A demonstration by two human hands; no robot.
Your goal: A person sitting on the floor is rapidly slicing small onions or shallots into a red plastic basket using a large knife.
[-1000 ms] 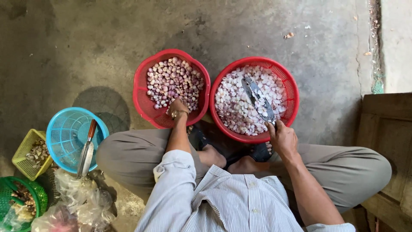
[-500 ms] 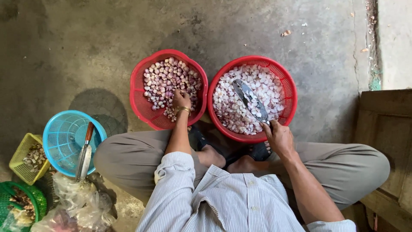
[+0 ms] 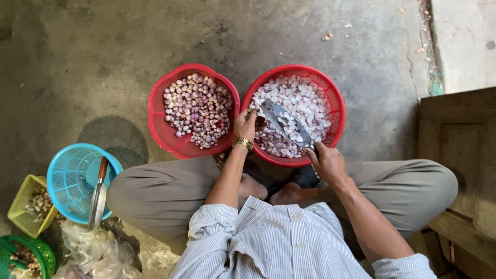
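A person sits cross-legged on a concrete floor (image 3: 103,62) with two red baskets just beyond the knees, their rims touching. The right hand (image 3: 326,163) is closed around the handle of a broad knife (image 3: 285,124), whose blade lies tilted over the right basket (image 3: 336,101), pointing up and to the left above a heap of pale peeled pieces. The left hand (image 3: 246,125), wearing a gold watch at the wrist, is between the two baskets near the blade tip, fingers curled; whether they pinch a small bulb cannot be told. The left basket (image 3: 157,116) holds purplish unpeeled bulbs (image 3: 199,108). Well to the left, by the person's knee, a blue basket (image 3: 67,170) carries a second knife (image 3: 98,192) with a reddish handle laid across it. Beside it are a yellow basket (image 3: 20,204) with bulbs inside, a green basket (image 3: 39,253), and crumpled clear plastic bags (image 3: 95,248).
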